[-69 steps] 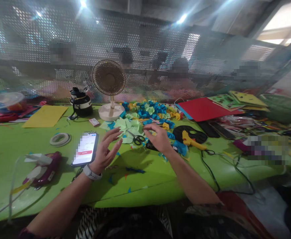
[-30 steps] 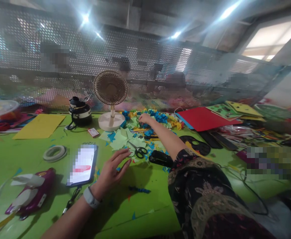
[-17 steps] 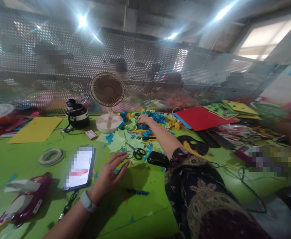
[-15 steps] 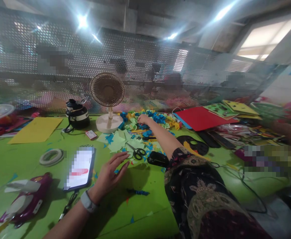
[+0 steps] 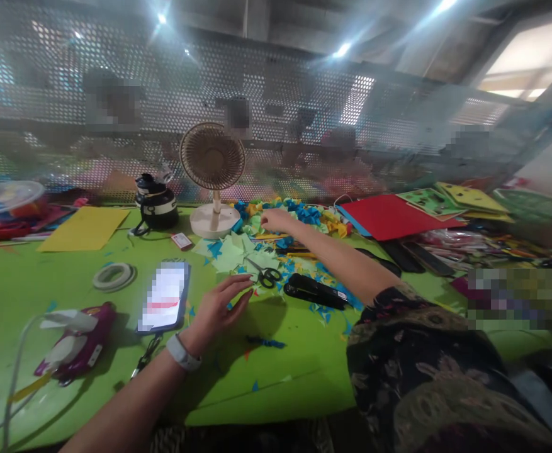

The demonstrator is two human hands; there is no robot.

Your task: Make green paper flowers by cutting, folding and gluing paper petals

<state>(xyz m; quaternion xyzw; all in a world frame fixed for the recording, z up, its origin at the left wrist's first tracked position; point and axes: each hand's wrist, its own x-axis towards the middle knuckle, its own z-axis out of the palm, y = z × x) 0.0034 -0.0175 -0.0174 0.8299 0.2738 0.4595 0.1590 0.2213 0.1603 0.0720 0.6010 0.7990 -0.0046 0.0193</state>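
Observation:
My left hand (image 5: 221,308) rests over the green table with its fingers stretched and apart, holding nothing. Just beyond its fingertips lie black-handled scissors (image 5: 267,274) and pale green paper scraps (image 5: 238,251). My right hand (image 5: 276,220) reaches into a heap of crumpled blue, yellow and green paper pieces (image 5: 306,212). Its fingers are bent together and point down; whatever sits between them is too small to make out. Beneath my right forearm a black stapler (image 5: 316,290) lies on the table. A twisted blue paper strip (image 5: 269,342) is nearer to me.
A phone (image 5: 163,296), a tape roll (image 5: 112,275) and a purple power strip (image 5: 80,343) with cords lie left. A fan (image 5: 215,220) and a dark bottle (image 5: 157,204) stand behind. Red sheets (image 5: 398,216) and loose supplies (image 5: 478,245) are right. A perforated screen (image 5: 294,148) backs the table.
My right forearm has swung to the right, uncovering more of the stapler, while its hand stays at the paper heap. The view has shifted slightly. My left hand remains open.

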